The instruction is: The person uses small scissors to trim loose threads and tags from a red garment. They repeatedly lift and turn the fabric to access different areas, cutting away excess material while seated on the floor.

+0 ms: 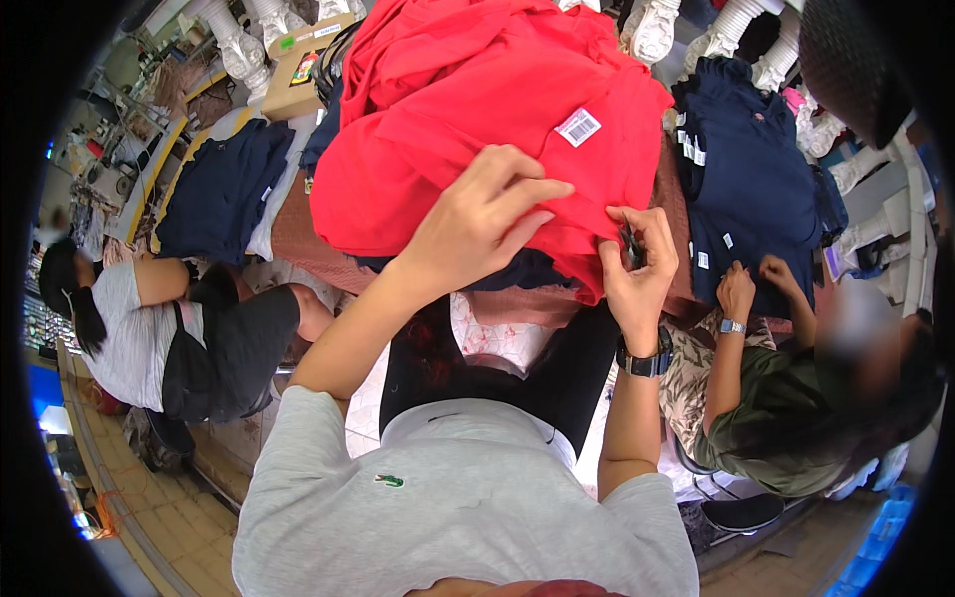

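Observation:
A large heap of red garments (428, 149) lies in front of me, with a white barcode label (578, 127) on its upper right part. My left hand (487, 214) is over the front of the heap, open, its thumb and index finger apart and pointing right. At the right front edge of the red cloth, my right hand (639, 269) is closed around small dark thread snips (631, 244), partly hidden by the fingers. Its fingertips are at the edge of the cloth.
A brown cloth (308, 244) covers the table. Folded navy garments (224, 184) lie left, more navy garments (741, 169) right. A cardboard box (298, 75) stands behind. A co-worker in green (776, 418) handles the right pile; another person (149, 318) sits left.

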`<state>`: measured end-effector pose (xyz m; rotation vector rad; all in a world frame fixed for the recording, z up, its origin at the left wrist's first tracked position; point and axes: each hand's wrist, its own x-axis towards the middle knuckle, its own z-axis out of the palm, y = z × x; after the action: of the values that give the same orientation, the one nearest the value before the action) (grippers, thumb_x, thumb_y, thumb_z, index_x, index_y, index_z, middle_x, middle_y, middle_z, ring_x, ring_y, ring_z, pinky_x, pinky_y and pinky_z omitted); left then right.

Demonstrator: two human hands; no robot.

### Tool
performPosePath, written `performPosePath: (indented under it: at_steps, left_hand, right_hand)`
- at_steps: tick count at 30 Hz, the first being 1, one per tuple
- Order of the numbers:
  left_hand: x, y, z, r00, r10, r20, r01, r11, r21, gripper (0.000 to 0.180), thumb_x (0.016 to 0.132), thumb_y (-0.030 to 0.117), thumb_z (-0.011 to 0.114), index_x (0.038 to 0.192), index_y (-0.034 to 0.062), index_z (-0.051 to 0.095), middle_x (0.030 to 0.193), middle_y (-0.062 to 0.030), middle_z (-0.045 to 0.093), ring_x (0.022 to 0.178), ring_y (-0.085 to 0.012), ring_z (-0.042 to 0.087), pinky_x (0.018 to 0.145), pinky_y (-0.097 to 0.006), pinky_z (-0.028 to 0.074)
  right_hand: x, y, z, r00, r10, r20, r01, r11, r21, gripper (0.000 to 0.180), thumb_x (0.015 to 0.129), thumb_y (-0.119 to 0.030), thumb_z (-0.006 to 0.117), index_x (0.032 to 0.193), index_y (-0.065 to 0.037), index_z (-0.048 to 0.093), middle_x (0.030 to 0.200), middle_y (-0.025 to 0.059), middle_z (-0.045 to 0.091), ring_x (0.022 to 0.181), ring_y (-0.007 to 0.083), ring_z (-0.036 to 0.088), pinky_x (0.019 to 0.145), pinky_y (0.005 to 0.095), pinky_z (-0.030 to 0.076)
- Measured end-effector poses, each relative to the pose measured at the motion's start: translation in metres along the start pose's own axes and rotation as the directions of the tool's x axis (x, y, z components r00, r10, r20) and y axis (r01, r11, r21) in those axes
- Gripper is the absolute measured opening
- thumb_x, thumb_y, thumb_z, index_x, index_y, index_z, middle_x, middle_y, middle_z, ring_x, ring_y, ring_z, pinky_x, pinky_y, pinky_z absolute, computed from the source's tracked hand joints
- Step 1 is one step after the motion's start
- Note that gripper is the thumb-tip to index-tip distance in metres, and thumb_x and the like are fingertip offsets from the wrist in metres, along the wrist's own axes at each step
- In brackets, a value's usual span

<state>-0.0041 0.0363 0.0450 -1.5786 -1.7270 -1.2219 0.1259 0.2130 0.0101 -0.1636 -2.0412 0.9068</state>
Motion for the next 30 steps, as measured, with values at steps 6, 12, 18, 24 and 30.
performPosePath:
  at_steps: [6,12,18,24,30]
  left_hand:
    - [-0.004,-0.025,0.022,0.994,-0.06,0.091,0.066,0.996,-0.064,0.017,0.083,-0.003,0.071,0.099,0.0027,0.068,0.093,-0.0068,0.061,0.088,-0.0207,0.062,0.075,-0.032,0.052]
    - [-0.014,-0.017,0.012,0.849,-0.5,0.172,0.467,0.556,-0.688,0.007,0.097,-0.002,0.061,0.102,0.0014,0.059,0.095,-0.0071,0.067,0.088,-0.0131,0.066,0.079,-0.027,0.052]
    - [-0.026,0.007,0.015,0.821,-0.57,-0.027,0.496,0.736,-0.461,0.021,0.091,0.002,0.073,0.106,0.0016,0.058,0.09,-0.0043,0.064,0.083,-0.0097,0.062,0.076,-0.025,0.051]
    - [-0.022,0.001,0.031,0.911,-0.37,-0.181,0.372,0.928,-0.025,0.014,0.084,-0.001,0.073,0.093,-0.0008,0.063,0.084,-0.0103,0.053,0.074,-0.0248,0.058,0.065,-0.036,0.048]
    - [-0.02,0.001,0.025,0.887,-0.443,-0.131,0.415,0.888,-0.199,0.008,0.089,-0.003,0.067,0.093,-0.0017,0.061,0.086,-0.0116,0.056,0.077,-0.026,0.061,0.069,-0.036,0.049]
  right_hand:
    - [-0.007,0.009,0.002,0.997,0.079,-0.001,-0.078,0.995,0.054,0.026,0.076,0.003,0.067,0.102,0.001,0.069,0.087,0.0085,0.063,0.078,0.0169,0.061,0.072,0.028,0.048]
    - [-0.008,-0.019,-0.01,0.987,0.163,-0.011,-0.161,0.981,0.104,0.036,0.081,-0.001,0.07,0.117,0.0,0.064,0.093,0.0054,0.063,0.084,0.0134,0.057,0.077,0.0262,0.047]
    - [-0.015,-0.073,0.003,0.944,0.325,0.062,-0.304,0.775,0.554,0.03,0.099,-0.015,0.056,0.123,0.002,0.058,0.086,-0.0018,0.049,0.071,0.0033,0.041,0.062,0.0191,0.033]
    - [-0.009,-0.057,0.032,0.885,0.421,0.201,-0.443,0.625,0.643,0.028,0.107,-0.025,0.047,0.115,0.0,0.057,0.075,-0.0044,0.042,0.062,0.0018,0.033,0.053,0.0199,0.025]
    - [-0.023,-0.057,0.036,0.818,0.431,0.382,-0.552,0.398,0.733,0.052,0.109,-0.048,0.028,0.093,-0.005,0.053,0.067,-0.0042,0.036,0.056,0.0056,0.035,0.051,0.0222,0.026]
